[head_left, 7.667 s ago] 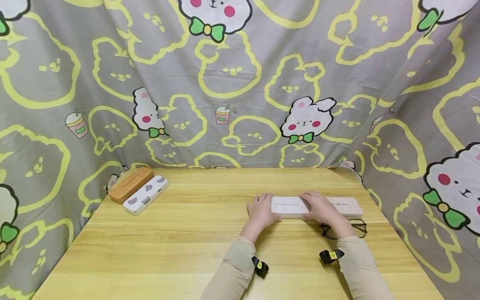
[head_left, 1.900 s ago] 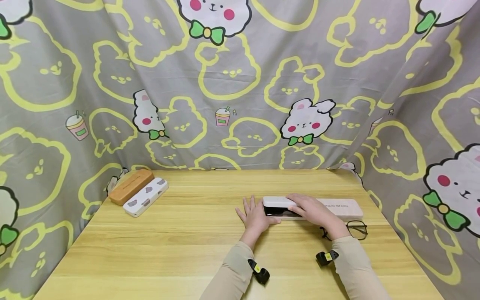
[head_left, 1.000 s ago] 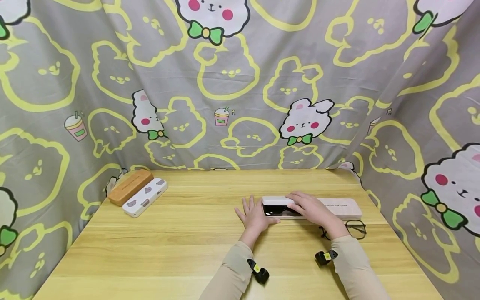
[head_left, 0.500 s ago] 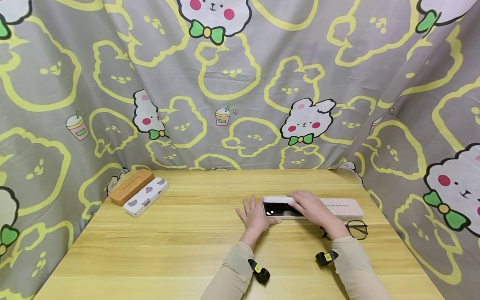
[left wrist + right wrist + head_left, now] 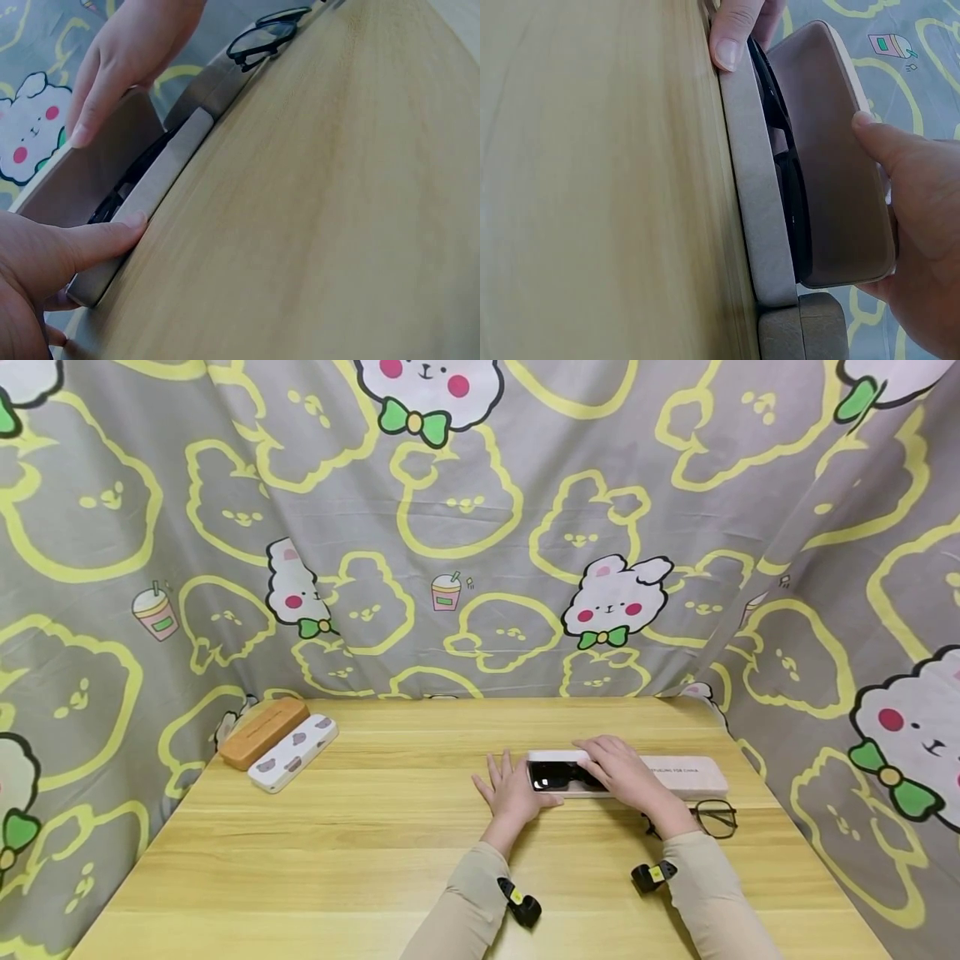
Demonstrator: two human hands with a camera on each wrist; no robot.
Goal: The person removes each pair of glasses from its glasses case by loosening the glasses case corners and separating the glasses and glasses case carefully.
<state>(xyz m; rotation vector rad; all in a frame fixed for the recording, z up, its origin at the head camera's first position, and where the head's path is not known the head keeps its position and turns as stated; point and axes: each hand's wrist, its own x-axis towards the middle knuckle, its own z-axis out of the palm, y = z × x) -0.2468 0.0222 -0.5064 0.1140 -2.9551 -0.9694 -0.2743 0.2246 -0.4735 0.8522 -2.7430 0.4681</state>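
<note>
An opened, pale glasses case [image 5: 570, 794] lies on the table, with dark sunglasses [image 5: 551, 775] inside its base. My left hand [image 5: 513, 796] holds the base's left end, its thumb along the front wall and several fingers spread on the table. My right hand [image 5: 618, 774] grips the raised lid [image 5: 832, 172] by its edge, the thumb [image 5: 881, 139] on the rim. In the left wrist view the lid leans back over the hinge. Part of the sunglasses is hidden behind the right hand in the head view.
Another pale glasses case [image 5: 693, 774], shut, adjoins the opened one on the right. Black-framed eyeglasses [image 5: 716, 818] lie before it, partly behind the right forearm. At the far left sit an orange-brown case [image 5: 264, 732] and a white bear-print case [image 5: 292, 755]. A patterned curtain [image 5: 480, 552] surrounds the table.
Earliest, the case was closed with a hand at each end. Since then the right hand has lifted its lid, tipping it further back recently, so more of the sunglasses shows. The left hand stays put.
</note>
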